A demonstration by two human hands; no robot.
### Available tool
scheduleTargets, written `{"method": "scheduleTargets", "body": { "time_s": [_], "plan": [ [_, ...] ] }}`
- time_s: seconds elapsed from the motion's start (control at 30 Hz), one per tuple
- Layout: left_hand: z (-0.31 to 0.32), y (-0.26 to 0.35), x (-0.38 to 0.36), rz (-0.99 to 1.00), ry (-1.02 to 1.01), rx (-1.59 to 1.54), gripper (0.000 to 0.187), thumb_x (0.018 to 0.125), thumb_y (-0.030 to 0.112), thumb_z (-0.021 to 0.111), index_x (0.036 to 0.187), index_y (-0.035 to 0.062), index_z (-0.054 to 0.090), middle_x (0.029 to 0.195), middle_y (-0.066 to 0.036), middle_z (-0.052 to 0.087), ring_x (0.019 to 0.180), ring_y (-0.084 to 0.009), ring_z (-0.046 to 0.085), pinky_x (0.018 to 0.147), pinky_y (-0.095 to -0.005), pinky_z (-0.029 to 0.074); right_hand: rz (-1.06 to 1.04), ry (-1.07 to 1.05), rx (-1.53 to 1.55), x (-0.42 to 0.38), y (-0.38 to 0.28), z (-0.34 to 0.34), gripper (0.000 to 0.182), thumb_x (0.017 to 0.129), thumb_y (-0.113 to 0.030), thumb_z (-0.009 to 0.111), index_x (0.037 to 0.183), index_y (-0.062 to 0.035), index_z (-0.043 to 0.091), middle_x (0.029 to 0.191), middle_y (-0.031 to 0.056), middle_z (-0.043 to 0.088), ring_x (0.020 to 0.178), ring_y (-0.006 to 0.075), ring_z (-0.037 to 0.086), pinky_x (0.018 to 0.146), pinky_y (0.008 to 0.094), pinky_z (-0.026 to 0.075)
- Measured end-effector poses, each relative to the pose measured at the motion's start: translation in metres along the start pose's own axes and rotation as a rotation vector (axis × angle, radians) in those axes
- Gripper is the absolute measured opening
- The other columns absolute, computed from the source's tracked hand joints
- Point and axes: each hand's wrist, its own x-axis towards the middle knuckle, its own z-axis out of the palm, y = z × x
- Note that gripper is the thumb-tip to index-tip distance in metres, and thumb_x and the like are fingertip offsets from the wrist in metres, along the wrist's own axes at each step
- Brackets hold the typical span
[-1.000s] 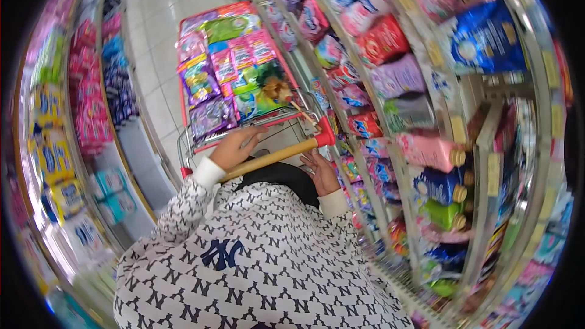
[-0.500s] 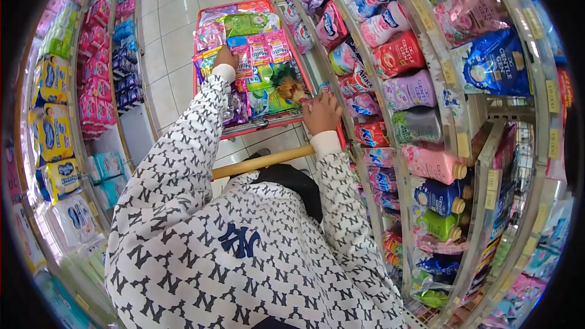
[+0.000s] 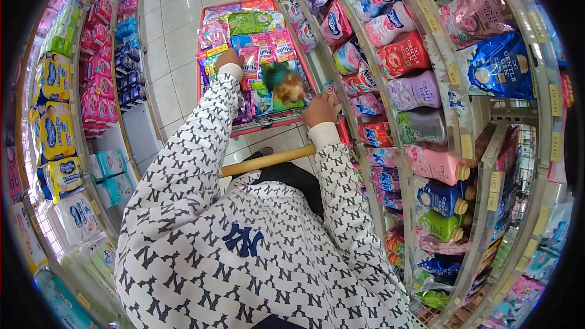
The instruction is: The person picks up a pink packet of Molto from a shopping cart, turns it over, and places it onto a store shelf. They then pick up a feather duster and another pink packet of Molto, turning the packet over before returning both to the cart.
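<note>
My left hand is over the left part of a red shopping cart, its fingers curled down at the edge of a yellow-banded packet. What those fingers hold, if anything, is hidden. Pink Molto sachet packs lie just right of it, and a green pouch lies beyond. A bushy green-and-brown item rests on the packets between my hands. At the cart's right rim is my right hand, fingers bent and apart, beside a small blue-and-orange packet. I see no object in its grasp.
A pale bar crosses in front of my body. On the right, close to the cart, shelves hold detergent and softener pouches and bottles. Left shelves carry yellow packs and pink packs. Tiled floor runs between.
My left hand has turned slightly, its fingers now pointing more to the left. My right hand has shifted a little left relative to the small packet. The whole view has moved slightly.
</note>
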Motion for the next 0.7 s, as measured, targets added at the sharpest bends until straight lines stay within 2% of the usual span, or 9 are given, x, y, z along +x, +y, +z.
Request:
{"method": "scheduleTargets", "body": {
  "time_s": [0.07, 0.17, 0.2, 0.3, 0.33, 0.43, 0.47, 0.6, 0.7],
  "plan": [
    [0.004, -0.003, 0.004, -0.013, -0.031, -0.034, 0.038, 0.081, 0.04, 0.07, 0.097, 0.0057, 0.069, 0.101, -0.014, 0.07, 0.091, -0.0335, 0.068, 0.076, -0.0426, 0.054, -0.02, 0.175, 0.168, -0.005, 0.005, 0.008, 0.021, 0.087, -0.021, 0.058, 0.103, -0.0082, 0.064, 0.114, 0.01, 0.061, 0.112, 0.028, 0.049, 0.088, 0.0455, 0.031],
    [0.017, -0.025, 0.021, 0.26, -0.052, -0.446, 0.031, 0.081, 0.031, 0.07, 0.09, 0.0012, 0.064, 0.088, -0.016, 0.067, 0.079, -0.0276, 0.066, 0.071, -0.0362, 0.051, -0.073, 0.346, 0.607, -0.011, 0.019, 0.018, 0.018, 0.094, -0.021, 0.053, 0.104, -0.0071, 0.055, 0.107, 0.0124, 0.06, 0.102, 0.0312, 0.054, 0.086, 0.0451, 0.03],
    [0.008, -0.025, 0.014, 0.368, -0.021, -0.48, 0.025, 0.084, 0.024, 0.068, 0.092, 0.0015, 0.06, 0.079, -0.011, 0.062, 0.069, -0.0206, 0.062, 0.065, -0.0294, 0.049, -0.132, 0.495, 0.689, -0.014, 0.027, 0.024, 0.018, 0.099, -0.023, 0.047, 0.106, -0.0061, 0.051, 0.099, 0.0111, 0.059, 0.088, 0.0275, 0.057, 0.081, 0.041, 0.035],
    [-0.033, -0.01, -0.036, 0.296, -0.233, -1.051, 0.017, 0.088, 0.017, 0.062, 0.093, 0.0009, 0.059, 0.089, -0.007, 0.063, 0.072, -0.0179, 0.064, 0.072, -0.0331, 0.057, 0.047, 0.329, 1.193, -0.031, 0.038, 0.003, 0.018, 0.1, -0.022, 0.047, 0.108, -0.006, 0.049, 0.093, 0.0068, 0.057, 0.082, 0.0207, 0.055, 0.073, 0.0365, 0.039],
    [-0.046, -0.005, -0.054, 0.297, -0.272, -1.101, 0.016, 0.092, 0.011, 0.056, 0.105, 0.0015, 0.059, 0.102, -0.005, 0.062, 0.082, -0.0177, 0.064, 0.075, -0.0317, 0.058, -0.006, 0.459, 1.227, -0.032, 0.038, 0.004, 0.018, 0.1, -0.024, 0.05, 0.104, -0.0071, 0.052, 0.084, -0.0003, 0.052, 0.071, 0.01, 0.049, 0.058, 0.0269, 0.038],
    [-0.087, 0.03, -0.128, 0.113, -0.483, -1.639, 0.03, 0.094, 0.01, 0.055, 0.123, 0.0029, 0.054, 0.118, -0.008, 0.06, 0.104, -0.021, 0.062, 0.086, -0.0383, 0.056, 0.24, -0.017, 1.659, -0.046, 0.029, -0.028, 0.02, 0.098, -0.029, 0.056, 0.101, -0.0091, 0.055, 0.074, -0.0047, 0.047, 0.056, 0.0034, 0.041, 0.048, 0.0214, 0.031],
    [-0.094, 0.04, -0.151, 0.102, -0.543, -1.786, 0.034, 0.095, 0.01, 0.055, 0.128, 0.0038, 0.051, 0.123, -0.01, 0.059, 0.11, -0.0219, 0.06, 0.091, -0.0401, 0.054, 0.238, -0.066, 1.818, -0.053, 0.015, -0.04, 0.023, 0.096, -0.034, 0.06, 0.096, -0.0111, 0.058, 0.066, -0.0076, 0.041, 0.047, -0.0009, 0.03, 0.04, 0.0179, 0.022],
    [-0.096, 0.063, -0.211, 0.19, -0.676, -1.832, 0.033, 0.096, 0.012, 0.055, 0.128, 0.0034, 0.051, 0.126, -0.01, 0.058, 0.111, -0.0231, 0.061, 0.098, -0.0416, 0.049, 0.271, -0.325, 2.013, -0.068, 0.006, -0.058, 0.019, 0.095, -0.027, 0.061, 0.086, -0.0098, 0.058, 0.065, -0.0071, 0.045, 0.043, -0.0005, 0.031, 0.037, 0.0189, 0.018],
    [-0.078, 0.068, -0.23, 0.255, -0.759, -1.855, 0.033, 0.096, 0.013, 0.056, 0.127, 0.0031, 0.051, 0.125, -0.01, 0.059, 0.111, -0.0231, 0.061, 0.099, -0.0404, 0.048, 0.282, -0.147, 1.842, -0.08, 0.001, -0.069, 0.014, 0.092, -0.023, 0.066, 0.096, -0.0095, 0.063, 0.059, -0.0094, 0.042, 0.043, -0.0012, 0.03, 0.038, 0.0194, 0.02]
  ]
}}
